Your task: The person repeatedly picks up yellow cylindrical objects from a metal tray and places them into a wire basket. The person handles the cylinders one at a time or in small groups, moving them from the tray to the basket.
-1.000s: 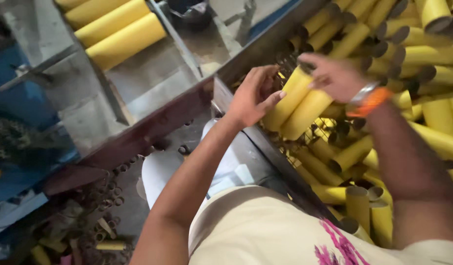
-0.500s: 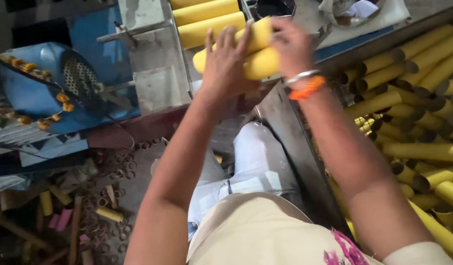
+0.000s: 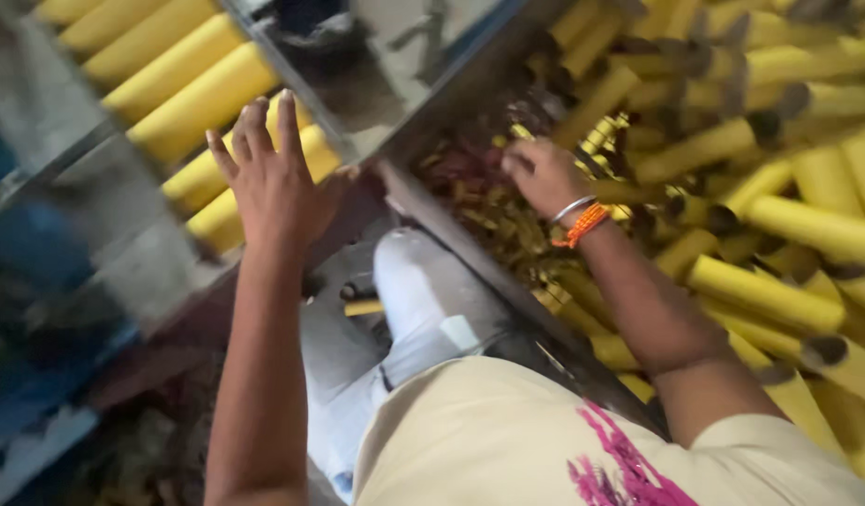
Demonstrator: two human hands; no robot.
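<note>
A person in a cream shirt with a pink print reaches two ways at once. The left hand (image 3: pixel 275 183), fingers spread open and holding nothing, hovers flat over two yellow tubes (image 3: pixel 228 192) lying side by side on a sloping metal tray (image 3: pixel 142 267), just below more yellow tubes in the row (image 3: pixel 161 80) farther up it. The right hand (image 3: pixel 543 173), wearing a metal bangle and an orange thread band (image 3: pixel 580 223), dips into a bin of loose yellow cardboard tubes (image 3: pixel 760 187), many showing dark open ends; its fingers curl down among small scraps, and whether they grip anything cannot be told. A dark metal rail (image 3: pixel 470 262) separates the bin from the tray, with the person's light trousers (image 3: pixel 404 319) between.
</note>
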